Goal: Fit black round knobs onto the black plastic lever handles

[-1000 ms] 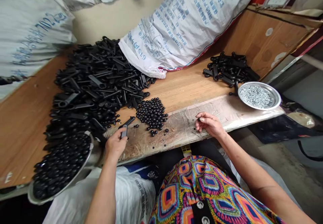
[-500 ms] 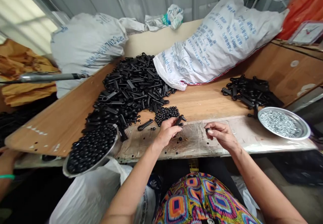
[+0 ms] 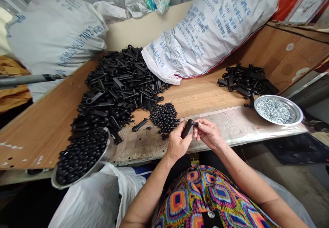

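A black crank handle (image 3: 186, 129) is gripped in my left hand (image 3: 177, 144), its peg end pointing right. My right hand (image 3: 210, 134) pinches a small black knob (image 3: 196, 124) at the end of that peg; the fingertips partly cover it. Just beyond my left hand lies a small heap of round black knobs (image 3: 164, 116). One loose crank handle (image 3: 140, 125) rests to the left of this heap. Further left a large pile of black crank handles (image 3: 120, 80) covers the table, and a metal bowl (image 3: 109, 144) full of black knobs stands at the front edge.
A metal dish (image 3: 299, 118) of small silver pins stands at right, below another pile of black handles (image 3: 248, 80). A printed white sack (image 3: 200, 32) slopes across the back. At left a grey cylindrical tool (image 3: 28, 80) hangs before a stuffed sack (image 3: 56, 39).
My hands have come together: the right hand moved left with its black knob to the crank handle's peg. The handle has turned in my left hand, and the view has shifted right.
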A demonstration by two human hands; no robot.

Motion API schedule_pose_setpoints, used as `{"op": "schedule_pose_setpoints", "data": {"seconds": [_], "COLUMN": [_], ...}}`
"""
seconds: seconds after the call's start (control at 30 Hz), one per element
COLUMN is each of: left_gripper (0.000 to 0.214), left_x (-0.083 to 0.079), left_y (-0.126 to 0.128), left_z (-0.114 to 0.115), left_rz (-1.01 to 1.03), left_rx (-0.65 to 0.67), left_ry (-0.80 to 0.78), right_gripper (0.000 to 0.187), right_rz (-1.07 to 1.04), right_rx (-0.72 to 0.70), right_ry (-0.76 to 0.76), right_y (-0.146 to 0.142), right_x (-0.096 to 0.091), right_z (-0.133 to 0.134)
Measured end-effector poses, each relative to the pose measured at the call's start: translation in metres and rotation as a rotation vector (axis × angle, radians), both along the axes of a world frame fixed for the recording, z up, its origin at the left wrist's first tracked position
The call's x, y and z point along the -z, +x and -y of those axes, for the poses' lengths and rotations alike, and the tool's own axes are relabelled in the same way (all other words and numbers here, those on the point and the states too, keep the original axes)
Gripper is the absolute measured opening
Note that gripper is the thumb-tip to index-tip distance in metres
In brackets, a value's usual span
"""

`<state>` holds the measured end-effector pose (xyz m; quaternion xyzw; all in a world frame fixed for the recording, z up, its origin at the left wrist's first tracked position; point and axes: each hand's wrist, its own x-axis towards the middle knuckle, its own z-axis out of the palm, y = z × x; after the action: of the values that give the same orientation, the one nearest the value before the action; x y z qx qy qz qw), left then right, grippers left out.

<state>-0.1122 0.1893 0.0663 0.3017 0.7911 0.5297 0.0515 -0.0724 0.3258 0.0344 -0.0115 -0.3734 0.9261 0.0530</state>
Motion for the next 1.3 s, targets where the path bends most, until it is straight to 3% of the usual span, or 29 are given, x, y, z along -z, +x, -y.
{"op": "schedule_pose_setpoints", "data": {"seconds": [0.2,0.4,0.67,0.93,1.13,1.3], "left_gripper": [0.023,0.015,0.019,0.011,0.034,0.043], "left_x": [0.009,0.019,0.023,0.025,0.028,0.033], "left_y": [0.002,0.008,0.01,0.015,0.021,0.029], "left_z": [0.011,0.02,0.023,0.022,0.02,0.015], "left_rz": [0.009,0.19,0.323,0.329,0.078,0.04], "left_rx": [-0.047,-0.019,0.003,-0.022,-0.095,-0.107], "left_ry": [-0.066,0.022,0.072,0.094,-0.053,-0.155], "right_gripper": [0.015,0.012,0.014,0.013,0.012,0.01], "right_rz": [-0.011,-0.018,0.015,0.003,0.012,-0.015], "right_rx": [0.055,0.112,0.143,0.098,0.036,0.061], "right_ry": [0.154,0.324,0.44,0.404,0.307,0.223], "right_y": [0.003,0.01,0.012,0.012,0.014,0.018], "right_x": [0.0,-0.002,-0.003,-0.002,0.002,0.007], "right_z": [0.012,0.022,0.025,0.025,0.024,0.024]}}
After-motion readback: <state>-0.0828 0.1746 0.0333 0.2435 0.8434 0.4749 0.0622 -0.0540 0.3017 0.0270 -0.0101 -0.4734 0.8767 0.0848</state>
